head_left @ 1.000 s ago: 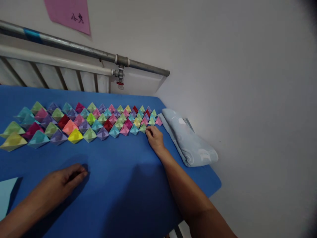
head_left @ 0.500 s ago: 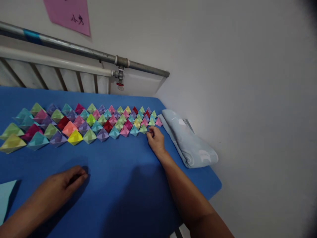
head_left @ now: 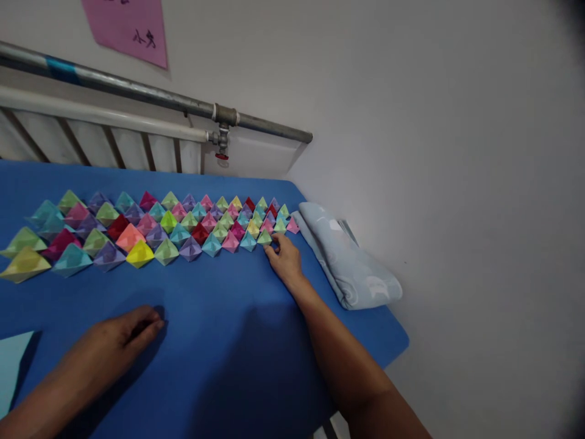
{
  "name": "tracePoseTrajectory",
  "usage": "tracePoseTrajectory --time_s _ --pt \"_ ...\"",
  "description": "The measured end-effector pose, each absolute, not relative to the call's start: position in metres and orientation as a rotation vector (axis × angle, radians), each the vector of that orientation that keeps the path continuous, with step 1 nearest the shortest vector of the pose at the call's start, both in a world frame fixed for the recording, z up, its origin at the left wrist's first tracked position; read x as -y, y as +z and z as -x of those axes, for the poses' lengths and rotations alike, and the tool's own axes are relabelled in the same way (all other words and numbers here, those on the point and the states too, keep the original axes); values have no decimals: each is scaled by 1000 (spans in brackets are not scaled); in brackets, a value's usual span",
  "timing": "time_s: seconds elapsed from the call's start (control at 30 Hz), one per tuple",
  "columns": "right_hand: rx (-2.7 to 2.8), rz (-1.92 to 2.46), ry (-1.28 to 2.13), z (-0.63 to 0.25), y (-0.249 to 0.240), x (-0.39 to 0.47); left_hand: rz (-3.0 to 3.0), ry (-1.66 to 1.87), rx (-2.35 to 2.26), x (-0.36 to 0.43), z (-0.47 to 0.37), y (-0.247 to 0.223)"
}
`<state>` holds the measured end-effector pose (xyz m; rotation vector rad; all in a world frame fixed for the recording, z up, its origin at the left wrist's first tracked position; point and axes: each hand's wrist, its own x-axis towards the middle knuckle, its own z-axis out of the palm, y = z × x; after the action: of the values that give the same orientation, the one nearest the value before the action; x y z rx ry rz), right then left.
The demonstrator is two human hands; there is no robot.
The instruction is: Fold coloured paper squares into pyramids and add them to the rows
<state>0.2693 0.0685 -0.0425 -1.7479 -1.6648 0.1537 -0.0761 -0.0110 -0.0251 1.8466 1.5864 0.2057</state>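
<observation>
Rows of small folded paper boats (head_left: 191, 249) in many colours stand close together on the blue tabletop (head_left: 205, 317). At the right end of the front row is a light green paper boat (head_left: 264, 238). My right hand (head_left: 286, 256) has its thumb and forefinger at this boat's right tip, the thumb in front. The fingertips are small and partly hidden. My left hand (head_left: 123, 338) rests on the table in front of the rows, fingers loosely curled with the thumb near them and nothing visible in them.
A folded pale blue patterned cloth (head_left: 347, 256) lies at the table's right end by the wall. Light blue paper (head_left: 11, 366) is at the left edge. Behind the table run a radiator (head_left: 100, 116) and a metal pipe (head_left: 150, 91) with a red-handled valve (head_left: 222, 156).
My right hand has shifted slightly left, its thumb now in front of the light green paper boat. The left hand stays in place.
</observation>
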Motion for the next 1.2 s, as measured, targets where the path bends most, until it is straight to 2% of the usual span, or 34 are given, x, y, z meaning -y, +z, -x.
tracePoseTrajectory --time_s 0.3,0.9,1.2 --pt "1710 1751 118 -271 -44 -71 -1829 84 -1617 11 75 -20" --pt "1719 1775 64 -270 -42 -74 -1842 79 -1578 8 77 -22" --pt "1444 1745 70 -291 -21 -66 -2013 164 -1566 3 40 -5"
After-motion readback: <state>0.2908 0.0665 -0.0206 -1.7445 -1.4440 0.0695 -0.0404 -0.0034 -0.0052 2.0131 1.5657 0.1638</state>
